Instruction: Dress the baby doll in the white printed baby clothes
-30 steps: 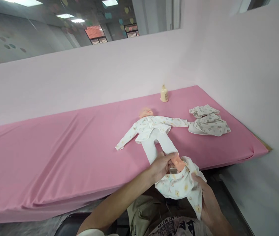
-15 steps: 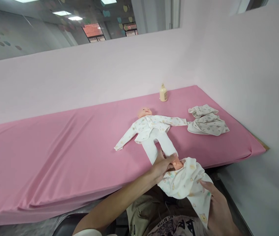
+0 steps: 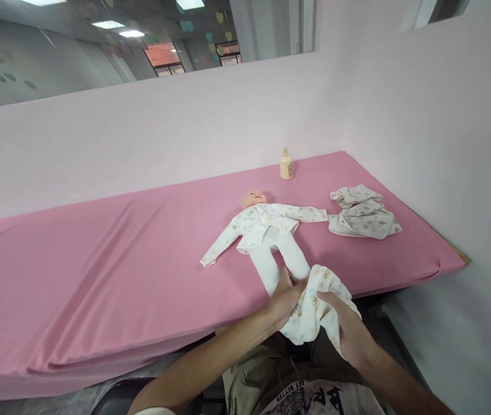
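A baby doll (image 3: 254,199) lies on its back on the pink sheet, dressed in a white printed jacket (image 3: 251,225) with its sleeves spread out. White cloth covers its legs (image 3: 291,253). My left hand (image 3: 287,298) is closed around the lower end of the leg on the right, fingers partly hidden. Over that foot lie white printed baby pants (image 3: 321,302), bunched up, so the foot is out of sight. Gripping the pants from the right is my right hand (image 3: 349,325), thumb on top; part of the cloth hangs below it.
A pale yellow pump bottle (image 3: 287,166) stands at the back by the wall. Folded printed baby clothes (image 3: 363,213) lie to the right of the doll. The pink-covered table (image 3: 98,276) meets walls behind and at right; its front edge is close to my lap.
My right hand has moved up and left with the pants. The doll's foot, bare and visible before, is now covered by the cloth. My left hand stays at the leg.
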Motion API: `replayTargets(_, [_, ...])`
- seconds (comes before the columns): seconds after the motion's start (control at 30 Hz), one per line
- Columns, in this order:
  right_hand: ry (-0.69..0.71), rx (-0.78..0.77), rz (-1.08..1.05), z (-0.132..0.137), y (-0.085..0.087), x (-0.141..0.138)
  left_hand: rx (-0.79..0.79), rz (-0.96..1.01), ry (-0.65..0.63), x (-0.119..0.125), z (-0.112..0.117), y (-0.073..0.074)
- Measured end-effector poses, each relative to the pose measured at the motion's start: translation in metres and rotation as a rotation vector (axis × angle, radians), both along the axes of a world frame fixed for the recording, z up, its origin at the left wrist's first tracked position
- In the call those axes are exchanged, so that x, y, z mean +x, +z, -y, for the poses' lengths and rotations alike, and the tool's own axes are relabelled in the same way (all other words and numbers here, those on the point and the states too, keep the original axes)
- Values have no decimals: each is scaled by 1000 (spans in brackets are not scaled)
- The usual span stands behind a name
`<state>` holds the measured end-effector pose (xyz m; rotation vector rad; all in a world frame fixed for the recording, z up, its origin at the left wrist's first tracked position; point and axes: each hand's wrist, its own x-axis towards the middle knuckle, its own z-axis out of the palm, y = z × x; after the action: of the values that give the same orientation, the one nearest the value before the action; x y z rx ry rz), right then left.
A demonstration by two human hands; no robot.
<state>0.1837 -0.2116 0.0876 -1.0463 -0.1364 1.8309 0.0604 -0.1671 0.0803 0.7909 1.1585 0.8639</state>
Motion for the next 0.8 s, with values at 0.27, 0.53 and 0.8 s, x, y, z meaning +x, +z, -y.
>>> replayTargets(0.27, [46,19,23,-13,-4,-2,254,-273,-260,-20,41,9])
replayTargets(0.53, [41,45,117,-12,-15,-7,576,-733,-292,1,51,1])
replayTargets(0.8, [127,281,175,-6,-27,-7,950,-1195,-362,2,54,-19])
